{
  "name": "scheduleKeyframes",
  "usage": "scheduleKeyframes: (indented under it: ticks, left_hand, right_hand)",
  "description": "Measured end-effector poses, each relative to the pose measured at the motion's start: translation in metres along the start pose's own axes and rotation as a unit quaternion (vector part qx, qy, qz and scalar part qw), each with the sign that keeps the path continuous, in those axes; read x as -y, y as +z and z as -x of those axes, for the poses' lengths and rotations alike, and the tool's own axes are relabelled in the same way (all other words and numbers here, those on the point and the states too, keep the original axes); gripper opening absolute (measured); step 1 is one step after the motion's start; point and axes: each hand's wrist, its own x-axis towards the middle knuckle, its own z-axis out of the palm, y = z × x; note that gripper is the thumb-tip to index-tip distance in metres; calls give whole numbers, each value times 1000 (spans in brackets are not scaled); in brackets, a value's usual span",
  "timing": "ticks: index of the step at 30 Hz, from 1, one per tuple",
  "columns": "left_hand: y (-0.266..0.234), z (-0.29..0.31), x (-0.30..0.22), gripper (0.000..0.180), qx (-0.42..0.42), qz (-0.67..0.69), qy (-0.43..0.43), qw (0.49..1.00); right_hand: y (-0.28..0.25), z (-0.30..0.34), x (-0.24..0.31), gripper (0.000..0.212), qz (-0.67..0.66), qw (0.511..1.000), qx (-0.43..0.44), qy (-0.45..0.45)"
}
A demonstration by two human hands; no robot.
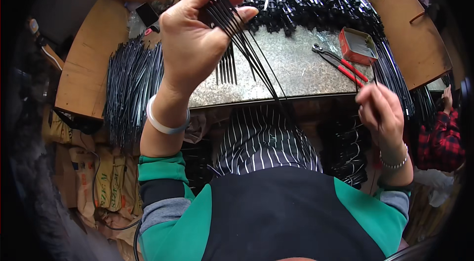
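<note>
Plainly, the left hand [192, 39] pinches a bundle of thin black strips [243, 44], which slants down across the front edge of the surface [291, 71]. Near the right front corner, the right hand [382, 113] has its fingers curled together; what they pinch, I cannot tell. Red-handled pliers [353, 69] lie just beside a red tin [356, 57] toward the right edge.

Before me is the table [291, 71], with a heap of rods [284, 2] across its far side and a second pile [131, 83] at its left end. Toward the right lie the pliers [347, 71] — the tin [357, 56] just behind their handles. My right hand [384, 110] is in front of those handles; my left hand [190, 39], above the table, has thin rods [253, 62] in it. Sacks [111, 187] lie below, leftward.
</note>
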Motion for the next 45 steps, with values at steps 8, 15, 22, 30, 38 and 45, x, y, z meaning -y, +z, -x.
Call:
scheduleKeyframes:
  ticks: [8,15,22,30,38,45]
  left_hand:
    - [43,8,-20,41,73,36,-47,996]
    - [47,4,-18,43,107,85,-23,990]
    - [48,3,-21,34,135,82,-50,986]
    - [49,2,-10,69,39,76,-24,996]
    - [22,93,135,41,-189,311,-229,903]
    - [83,14,61,33,1,468,-265,843]
  right_hand:
    - [59,-62,18,35,24,991,103,-77]
    - [61,-79,19,37,-42,992,92,-75]
    - [54,-77,11,35,129,969,41,-206]
    - [48,-20,14,33,-189,966,169,41]
    - [39,-26,27,33,-244,955,157,58]
    - [24,3,-14,27,-26,993,113,-19]
